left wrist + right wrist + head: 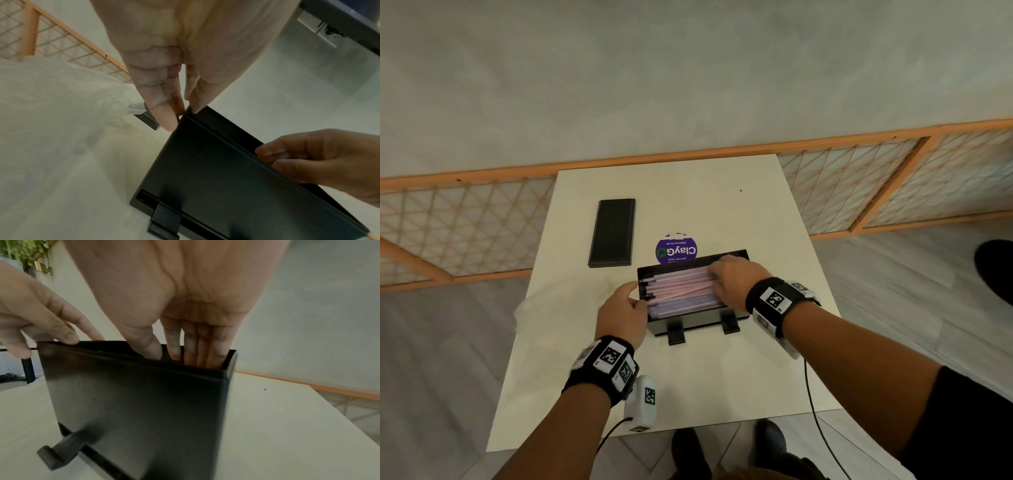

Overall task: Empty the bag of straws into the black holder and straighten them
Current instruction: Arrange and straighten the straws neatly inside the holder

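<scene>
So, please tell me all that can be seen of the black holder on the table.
The black holder is an open-topped rectangular box, seemingly smooth plastic, standing upright on the white table. Two black feet stick out at the base of its near wall. Pink and white straws lie lengthwise inside it. The left hand touches its left end at the rim; the right hand reaches into the right end with straight fingers on the straws.

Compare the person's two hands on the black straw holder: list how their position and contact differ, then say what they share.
The left hand sits at the holder's left end, fingertips on its top corner; the right hand works at the right end. The left hand stays outside on the rim; the right hand's straight fingers dip inside onto the straws. Both touch the holder, and both wrists wear marker-tagged bands.
</scene>
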### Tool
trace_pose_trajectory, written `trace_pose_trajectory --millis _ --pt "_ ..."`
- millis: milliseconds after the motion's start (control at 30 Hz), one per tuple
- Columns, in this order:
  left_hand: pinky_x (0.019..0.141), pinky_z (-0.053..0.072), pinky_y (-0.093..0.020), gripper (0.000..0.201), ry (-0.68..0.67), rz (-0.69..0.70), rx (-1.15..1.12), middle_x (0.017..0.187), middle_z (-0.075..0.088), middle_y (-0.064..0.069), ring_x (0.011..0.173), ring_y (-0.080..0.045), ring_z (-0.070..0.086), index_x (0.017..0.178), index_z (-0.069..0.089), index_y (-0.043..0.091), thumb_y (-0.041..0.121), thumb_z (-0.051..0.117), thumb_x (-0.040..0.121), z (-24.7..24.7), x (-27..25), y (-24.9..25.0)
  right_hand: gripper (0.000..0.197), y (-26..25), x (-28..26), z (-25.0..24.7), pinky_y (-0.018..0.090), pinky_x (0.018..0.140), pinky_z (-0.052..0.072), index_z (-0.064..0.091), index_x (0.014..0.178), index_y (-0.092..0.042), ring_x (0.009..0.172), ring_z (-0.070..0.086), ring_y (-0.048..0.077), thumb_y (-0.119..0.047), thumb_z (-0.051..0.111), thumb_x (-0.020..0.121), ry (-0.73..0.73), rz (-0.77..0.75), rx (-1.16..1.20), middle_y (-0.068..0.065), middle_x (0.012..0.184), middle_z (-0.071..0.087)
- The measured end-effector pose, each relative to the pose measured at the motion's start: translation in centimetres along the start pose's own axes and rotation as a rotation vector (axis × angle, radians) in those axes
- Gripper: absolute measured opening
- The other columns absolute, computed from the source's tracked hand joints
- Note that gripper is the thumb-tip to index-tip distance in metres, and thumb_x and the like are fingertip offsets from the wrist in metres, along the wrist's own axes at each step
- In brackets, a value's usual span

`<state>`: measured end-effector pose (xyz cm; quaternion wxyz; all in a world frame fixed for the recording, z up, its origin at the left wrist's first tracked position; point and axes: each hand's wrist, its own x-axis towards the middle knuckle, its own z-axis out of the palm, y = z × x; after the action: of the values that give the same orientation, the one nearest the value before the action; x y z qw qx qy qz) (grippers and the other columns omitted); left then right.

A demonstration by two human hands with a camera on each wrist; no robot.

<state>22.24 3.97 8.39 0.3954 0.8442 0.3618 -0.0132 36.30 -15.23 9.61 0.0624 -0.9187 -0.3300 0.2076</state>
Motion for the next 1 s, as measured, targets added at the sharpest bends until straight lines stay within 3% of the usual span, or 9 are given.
trace_pose_trajectory --millis 100,200,300,433,600,767,1000 --pt "0.082 0.053 -0.033 0.039 -0.004 -0.020 -0.008 0.094 0.069 0.000 0.084 -0.024 0.069 0.140 0.057 0.020 0.020 0.056 0.102 0.3 -0.3 -0.5 0.033 -0.1 0.7 0.2 0.040 0.093 0.055 0.056 0.127 -0.018 0.105 0.063 0.025 -0.028 0.054 0.095 -0.090 0.050 0.021 0.006 0.120 0.062" --pt "0.079 0.044 -0.028 0.034 0.015 -0.026 0.017 0.096 0.067 0.000 0.084 -0.020 0.062 0.136 0.059 0.015 0.020 0.056 0.102 0.4 -0.4 -0.5 0.027 -0.3 1.2 0.6 0.035 0.082 0.055 0.056 0.115 -0.018 0.093 0.063 0.023 -0.035 0.052 0.095 -0.163 0.066 -0.012 0.004 0.108 0.065" --pt "0.079 0.042 -0.026 0.033 0.021 -0.028 0.031 0.099 0.067 -0.001 0.087 -0.018 0.058 0.134 0.060 0.014 0.021 0.056 0.102 0.4 -0.4 -0.4 0.027 -0.7 1.7 0.1 0.031 0.074 0.050 0.059 0.111 -0.018 0.087 0.060 0.021 -0.038 0.049 0.096 -0.177 0.045 -0.080 0.003 0.101 0.064" --pt "0.078 0.043 -0.027 0.031 0.015 -0.032 0.030 0.096 0.067 0.000 0.086 -0.018 0.060 0.132 0.061 0.016 0.022 0.057 0.102 0.5 -0.2 -0.6 0.033 -1.3 2.3 -0.6 0.035 0.086 0.053 0.060 0.123 -0.020 0.101 0.063 0.023 -0.036 0.051 0.095 -0.118 -0.037 -0.058 0.003 0.115 0.067" --pt "0.079 0.044 -0.028 0.031 0.012 -0.032 0.040 0.094 0.067 0.002 0.086 -0.019 0.060 0.133 0.061 0.017 0.022 0.056 0.102 0.6 0.0 -0.7 0.041 -2.4 2.7 -0.1 0.045 0.099 0.052 0.057 0.137 -0.032 0.118 0.059 0.026 -0.027 0.051 0.097 -0.230 -0.104 -0.104 0.001 0.133 0.062" --pt "0.079 0.043 -0.027 0.031 0.024 -0.035 0.034 0.095 0.065 0.002 0.085 -0.018 0.059 0.134 0.060 0.016 0.018 0.056 0.103 0.7 -0.1 -0.6 0.032 -2.5 2.7 -0.4 0.043 0.091 0.056 0.065 0.119 -0.030 0.104 0.064 0.026 -0.023 0.052 0.091 -0.167 -0.088 -0.069 0.001 0.117 0.067" --pt "0.080 0.043 -0.027 0.032 0.021 -0.045 0.024 0.097 0.065 0.000 0.087 -0.018 0.058 0.134 0.060 0.014 0.018 0.056 0.102 0.7 -0.1 -0.6 0.033 -2.5 2.0 0.3 0.038 0.081 0.058 0.058 0.123 -0.027 0.094 0.065 0.025 -0.029 0.056 0.090 -0.205 -0.014 -0.054 0.002 0.108 0.066"
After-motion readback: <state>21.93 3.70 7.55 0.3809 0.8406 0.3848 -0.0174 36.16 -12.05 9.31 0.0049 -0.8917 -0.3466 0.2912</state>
